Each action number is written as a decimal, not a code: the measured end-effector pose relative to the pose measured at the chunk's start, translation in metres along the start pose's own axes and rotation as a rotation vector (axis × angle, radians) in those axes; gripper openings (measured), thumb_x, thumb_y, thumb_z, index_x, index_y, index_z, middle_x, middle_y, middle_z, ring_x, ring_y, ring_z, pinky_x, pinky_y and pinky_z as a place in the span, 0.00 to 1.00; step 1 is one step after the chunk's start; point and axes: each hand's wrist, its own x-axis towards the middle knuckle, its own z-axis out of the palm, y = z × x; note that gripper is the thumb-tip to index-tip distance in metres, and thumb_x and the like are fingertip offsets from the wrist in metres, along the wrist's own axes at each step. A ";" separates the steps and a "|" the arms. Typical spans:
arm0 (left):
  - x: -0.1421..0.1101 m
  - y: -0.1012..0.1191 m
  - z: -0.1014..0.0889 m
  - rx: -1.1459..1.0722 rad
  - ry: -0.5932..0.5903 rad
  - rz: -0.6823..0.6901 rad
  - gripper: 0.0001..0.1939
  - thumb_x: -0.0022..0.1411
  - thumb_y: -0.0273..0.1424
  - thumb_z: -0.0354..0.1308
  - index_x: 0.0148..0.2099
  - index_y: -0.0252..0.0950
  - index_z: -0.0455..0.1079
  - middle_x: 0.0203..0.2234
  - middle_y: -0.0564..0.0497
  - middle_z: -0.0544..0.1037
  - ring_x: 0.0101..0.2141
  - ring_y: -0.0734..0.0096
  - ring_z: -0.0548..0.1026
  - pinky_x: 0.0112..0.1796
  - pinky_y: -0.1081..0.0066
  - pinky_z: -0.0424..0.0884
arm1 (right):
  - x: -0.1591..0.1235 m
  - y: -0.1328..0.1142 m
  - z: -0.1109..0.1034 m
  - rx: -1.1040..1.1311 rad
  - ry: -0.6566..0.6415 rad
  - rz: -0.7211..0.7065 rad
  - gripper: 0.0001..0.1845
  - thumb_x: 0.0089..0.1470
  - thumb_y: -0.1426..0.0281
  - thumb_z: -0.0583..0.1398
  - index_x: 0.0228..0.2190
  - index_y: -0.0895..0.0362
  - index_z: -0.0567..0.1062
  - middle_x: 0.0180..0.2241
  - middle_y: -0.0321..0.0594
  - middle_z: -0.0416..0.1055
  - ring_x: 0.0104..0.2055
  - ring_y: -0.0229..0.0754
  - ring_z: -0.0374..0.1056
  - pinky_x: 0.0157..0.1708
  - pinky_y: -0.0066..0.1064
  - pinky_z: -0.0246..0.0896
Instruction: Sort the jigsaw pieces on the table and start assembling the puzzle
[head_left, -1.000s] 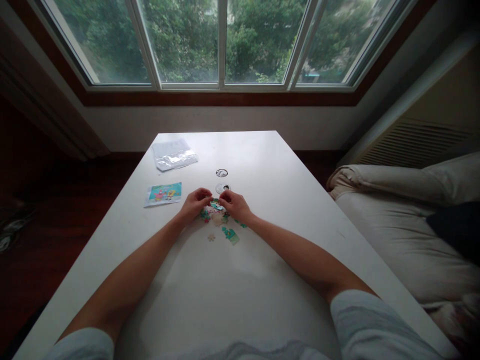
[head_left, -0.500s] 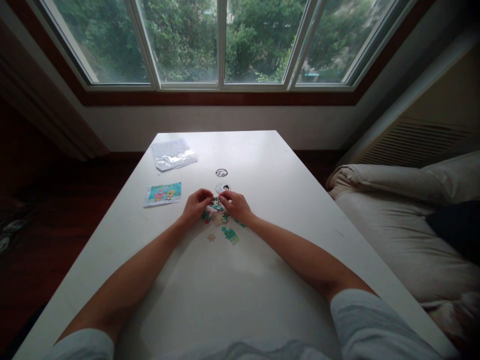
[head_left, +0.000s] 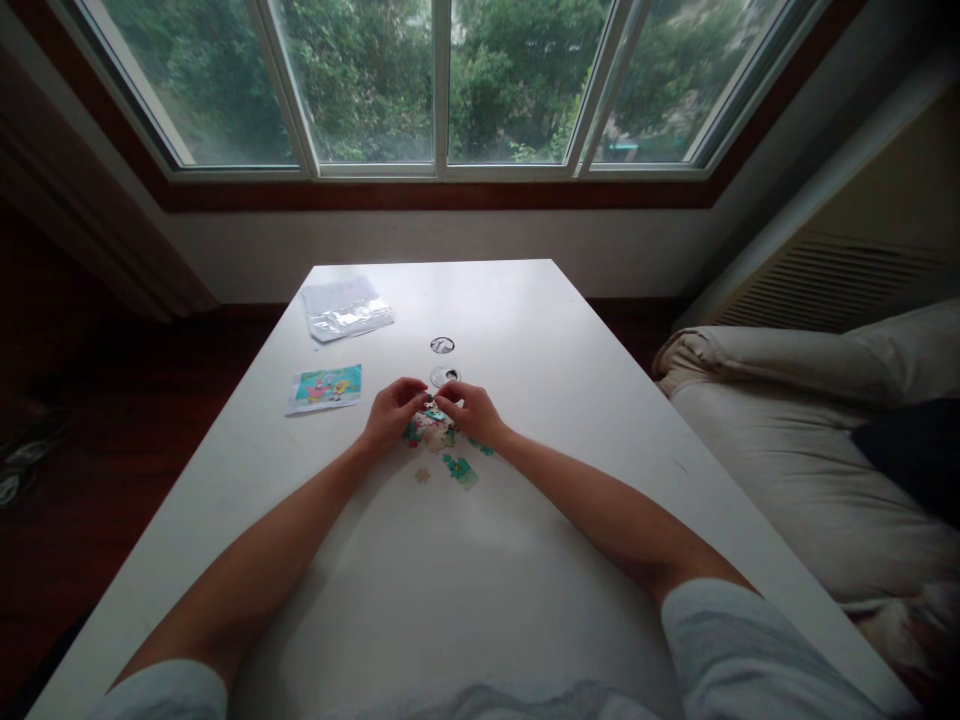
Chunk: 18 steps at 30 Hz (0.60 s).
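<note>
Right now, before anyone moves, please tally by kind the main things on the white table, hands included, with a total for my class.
Hands (left hand, right hand): 2
Round black-and-white shapes: 2
Coloured picture sheet: 1
Clear plastic packet: 1
Total: 6, leaving out the jigsaw pieces, too small and overlapped to count.

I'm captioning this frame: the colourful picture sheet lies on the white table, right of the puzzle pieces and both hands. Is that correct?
Wrong side: the head view shows the colourful picture sheet on the white table, left of the puzzle pieces, left hand and right hand.
</note>
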 end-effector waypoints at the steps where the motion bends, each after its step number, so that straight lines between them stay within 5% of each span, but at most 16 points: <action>1: 0.000 0.000 0.000 0.004 0.006 0.000 0.18 0.56 0.42 0.68 0.42 0.36 0.74 0.32 0.52 0.79 0.31 0.69 0.78 0.36 0.68 0.75 | 0.000 0.001 0.000 0.015 0.008 0.005 0.10 0.57 0.63 0.60 0.31 0.56 0.77 0.29 0.36 0.77 0.31 0.37 0.68 0.35 0.28 0.63; 8: 0.002 -0.003 -0.003 0.052 0.005 0.009 0.14 0.58 0.41 0.66 0.41 0.37 0.74 0.31 0.52 0.79 0.29 0.69 0.77 0.34 0.68 0.73 | 0.000 0.004 0.000 0.109 -0.001 -0.015 0.10 0.57 0.62 0.61 0.31 0.57 0.77 0.29 0.36 0.75 0.31 0.37 0.68 0.35 0.28 0.63; 18: -0.002 0.005 -0.009 0.527 0.162 0.169 0.06 0.63 0.34 0.59 0.39 0.40 0.76 0.32 0.51 0.80 0.32 0.65 0.75 0.38 0.66 0.69 | 0.003 0.007 -0.006 -0.025 -0.039 -0.008 0.10 0.58 0.64 0.60 0.38 0.55 0.80 0.33 0.37 0.79 0.33 0.39 0.70 0.38 0.30 0.64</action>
